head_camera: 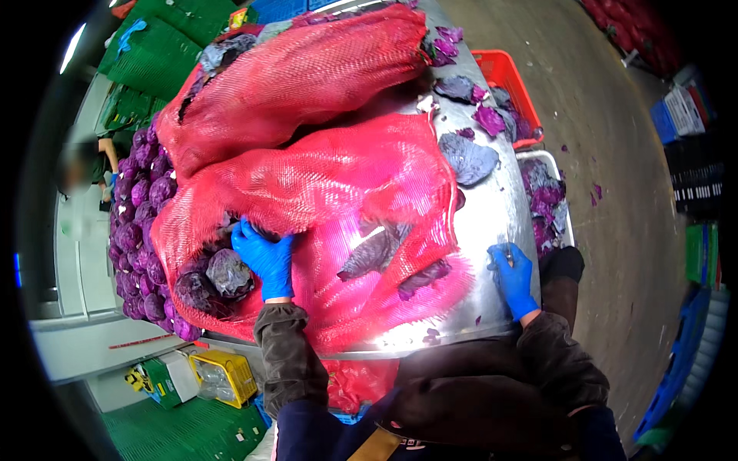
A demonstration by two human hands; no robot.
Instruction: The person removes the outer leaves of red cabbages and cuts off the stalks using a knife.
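My left hand (266,259), in a blue glove, reaches into the torn opening of a red mesh sack (323,164) lying on a metal table. Its fingers touch the sack's edge beside a greyish red cabbage (229,273); whether they grip anything is hidden. A darker red cabbage (195,290) lies just left of that one, also inside the mesh. My right hand (512,279), gloved alike, is at the table's right edge with curled fingers. Something small and dark shows at its fingertips, too unclear to name. Loose cabbage leaves (369,253) lie around the flattened part of the sack.
Another full mesh sack (305,80) lies across the far side. Many red cabbages (138,230) are piled at the left, with a person (86,167) beyond. Leaf scraps fill a white bin (566,201) and a red crate (501,60) along the table's right side.
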